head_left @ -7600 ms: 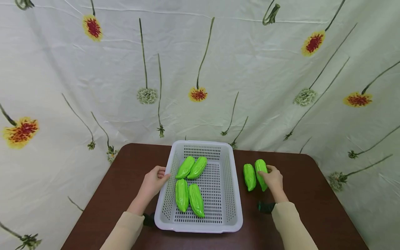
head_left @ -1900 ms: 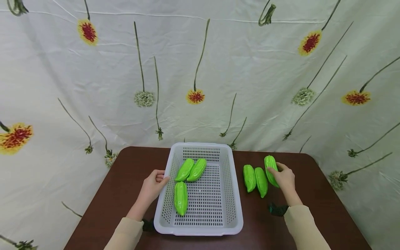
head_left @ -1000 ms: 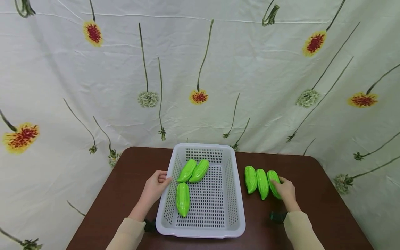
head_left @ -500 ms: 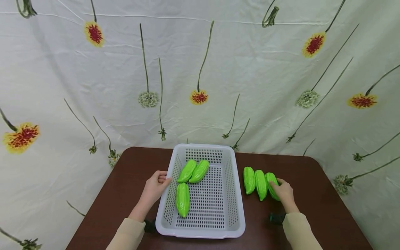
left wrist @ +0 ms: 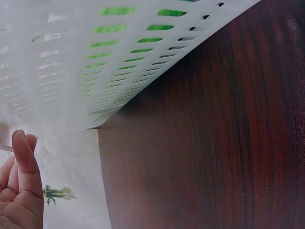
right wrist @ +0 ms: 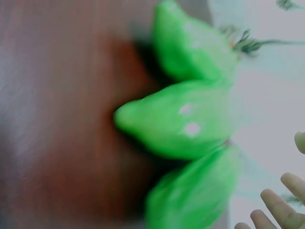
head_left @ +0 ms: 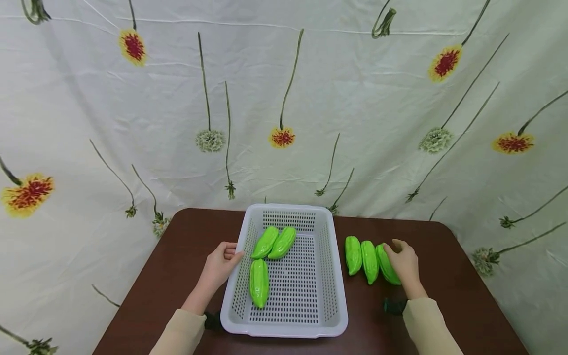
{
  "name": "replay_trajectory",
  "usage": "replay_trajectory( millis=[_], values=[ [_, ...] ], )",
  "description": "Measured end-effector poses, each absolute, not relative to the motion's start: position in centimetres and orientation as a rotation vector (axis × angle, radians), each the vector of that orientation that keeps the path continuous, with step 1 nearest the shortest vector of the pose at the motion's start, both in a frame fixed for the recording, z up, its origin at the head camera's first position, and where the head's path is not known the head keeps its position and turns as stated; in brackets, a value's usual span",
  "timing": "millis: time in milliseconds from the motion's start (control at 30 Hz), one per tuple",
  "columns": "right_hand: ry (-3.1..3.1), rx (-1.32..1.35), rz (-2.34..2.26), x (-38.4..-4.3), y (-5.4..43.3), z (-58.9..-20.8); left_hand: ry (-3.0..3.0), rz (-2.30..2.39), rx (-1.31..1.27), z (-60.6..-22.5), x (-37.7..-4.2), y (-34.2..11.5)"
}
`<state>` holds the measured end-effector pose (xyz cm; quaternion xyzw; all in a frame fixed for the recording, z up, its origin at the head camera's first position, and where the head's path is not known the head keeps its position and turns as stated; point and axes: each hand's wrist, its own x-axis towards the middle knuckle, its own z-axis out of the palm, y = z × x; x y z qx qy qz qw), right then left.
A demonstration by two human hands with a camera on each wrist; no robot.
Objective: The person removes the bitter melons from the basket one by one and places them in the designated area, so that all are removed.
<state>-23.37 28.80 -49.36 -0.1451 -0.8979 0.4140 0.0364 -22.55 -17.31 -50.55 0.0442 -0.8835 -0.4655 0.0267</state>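
My left hand (head_left: 218,266) grips the left rim of a pale grey perforated plastic basket (head_left: 314,331), thumb on the inner side. Three glossy green bitter melons with ridged skin and tapered tips lie in it: two side by side near the back (head_left: 283,243) and one nearer the front (head_left: 259,283). On the table to the basket's right, three more stand in a row: a left one (head_left: 353,255), a middle one (head_left: 370,262) and a right one (head_left: 387,266). Over the right one hovers my right hand (head_left: 406,264), thumb and fingers spread, holding nothing; the right wrist view shows its fingers (right wrist: 276,206) apart from the melons.
The dark brown wooden table (head_left: 443,286) has rounded back corners. A white cloth (head_left: 381,98) printed with flowers hangs right behind it. Black straps (head_left: 394,306) show under both wrists. The basket's slotted side wall (left wrist: 71,90) fills much of the left wrist view.
One bitter melon left the basket's front and was laid at the row's right end. My right hand nudged it toward the row, then let go and rose. My left hand stays on the rim.
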Motion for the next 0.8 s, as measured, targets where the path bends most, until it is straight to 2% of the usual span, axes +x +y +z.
replay_trajectory(
  millis=[333, 800],
  values=[
    [-2.668, -0.254, 1.379, -24.7, 24.2, -44.7, -2.730, -1.447, 0.149, -50.5, -22.6, -17.4],
    [-2.639, 0.021, 1.501, -25.4, 14.2, -42.6, -2.726, -1.453, 0.136, -50.4, -22.5, -17.4]
  ],
)
